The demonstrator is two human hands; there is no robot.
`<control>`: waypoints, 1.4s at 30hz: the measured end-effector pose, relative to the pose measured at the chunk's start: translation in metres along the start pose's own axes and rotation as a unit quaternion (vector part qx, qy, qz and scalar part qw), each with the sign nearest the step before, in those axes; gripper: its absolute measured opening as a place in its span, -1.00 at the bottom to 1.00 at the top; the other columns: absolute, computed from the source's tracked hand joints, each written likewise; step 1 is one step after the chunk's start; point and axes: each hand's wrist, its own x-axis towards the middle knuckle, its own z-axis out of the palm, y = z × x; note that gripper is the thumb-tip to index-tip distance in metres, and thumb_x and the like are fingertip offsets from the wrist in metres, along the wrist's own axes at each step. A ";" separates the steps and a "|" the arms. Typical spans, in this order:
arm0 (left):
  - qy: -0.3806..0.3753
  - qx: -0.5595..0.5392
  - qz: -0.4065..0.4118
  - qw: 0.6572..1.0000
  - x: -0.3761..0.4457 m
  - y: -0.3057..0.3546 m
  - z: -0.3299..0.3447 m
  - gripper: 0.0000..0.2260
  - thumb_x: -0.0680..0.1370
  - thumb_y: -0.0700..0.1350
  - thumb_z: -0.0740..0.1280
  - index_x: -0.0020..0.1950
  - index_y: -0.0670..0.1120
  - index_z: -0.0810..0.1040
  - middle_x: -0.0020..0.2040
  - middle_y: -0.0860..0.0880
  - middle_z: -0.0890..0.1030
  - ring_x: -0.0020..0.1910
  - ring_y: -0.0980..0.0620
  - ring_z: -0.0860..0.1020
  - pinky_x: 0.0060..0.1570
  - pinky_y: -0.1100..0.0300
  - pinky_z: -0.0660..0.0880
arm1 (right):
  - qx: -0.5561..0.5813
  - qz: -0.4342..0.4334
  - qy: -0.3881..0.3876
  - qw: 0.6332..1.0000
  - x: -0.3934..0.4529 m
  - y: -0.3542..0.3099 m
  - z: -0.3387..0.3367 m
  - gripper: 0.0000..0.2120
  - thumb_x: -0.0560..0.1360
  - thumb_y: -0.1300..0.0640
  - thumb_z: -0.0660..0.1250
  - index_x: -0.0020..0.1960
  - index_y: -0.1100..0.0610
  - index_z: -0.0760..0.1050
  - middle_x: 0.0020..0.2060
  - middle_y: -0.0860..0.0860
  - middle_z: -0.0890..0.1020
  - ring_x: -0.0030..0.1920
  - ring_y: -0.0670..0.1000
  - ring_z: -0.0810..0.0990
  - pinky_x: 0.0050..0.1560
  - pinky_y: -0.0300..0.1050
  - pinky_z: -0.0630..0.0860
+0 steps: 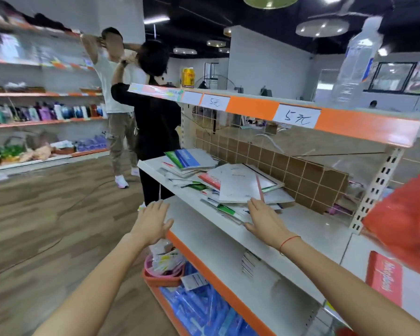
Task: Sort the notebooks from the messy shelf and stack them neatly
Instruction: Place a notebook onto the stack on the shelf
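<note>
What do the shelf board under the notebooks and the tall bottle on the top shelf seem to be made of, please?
The shelf board looks like painted metal: smooth, glossy white, with a thin folded front edge. The bottle looks like clear thin plastic: see-through, ribbed, with a white cap. Blur leaves both somewhat uncertain.

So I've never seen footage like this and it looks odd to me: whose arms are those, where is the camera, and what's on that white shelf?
The camera sits on a person's head, looking forward and down, so the two bare arms are the wearer's own. No machine is involved. The left hand is open in the air by the edge of the white shelf. The right hand is open too, its straight fingers reaching the near end of a messy pile of notebooks on that shelf. Neither hand has a grip on anything yet. Two other people stand in the aisle behind.
</note>
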 end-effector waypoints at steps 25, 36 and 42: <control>-0.017 0.048 0.174 0.983 0.268 -0.030 0.008 -0.51 0.62 0.07 0.10 0.50 -0.13 0.16 0.49 -0.13 0.20 0.46 -0.08 0.18 0.38 0.02 0.20 | -0.083 0.083 -0.161 0.980 0.152 -0.010 0.006 -0.62 0.47 -0.18 0.29 0.10 0.10 0.50 0.01 0.09 0.59 -0.03 0.10 0.52 -0.11 -0.13 0.33; -0.096 0.036 0.243 0.965 0.323 -0.029 0.031 -0.49 0.63 0.13 0.04 0.49 -0.13 0.15 0.47 -0.11 0.24 0.46 -0.09 0.17 0.41 -0.09 0.15 | -0.076 0.128 -0.164 0.975 0.155 -0.028 -0.003 -0.68 0.56 -0.08 0.14 -0.06 0.15 0.50 -0.18 0.10 0.60 -0.15 0.13 0.55 -0.17 -0.04 0.46; -0.083 0.042 0.251 0.963 0.327 -0.031 0.023 -0.59 0.63 0.11 0.09 0.34 -0.13 0.31 0.31 -0.13 0.39 0.30 -0.11 0.36 0.29 -0.08 0.28 | -0.082 0.170 -0.033 0.981 0.165 -0.038 -0.009 -0.79 0.59 0.13 0.06 0.03 0.19 0.44 -0.24 0.11 0.55 -0.25 0.16 0.50 -0.26 -0.04 0.39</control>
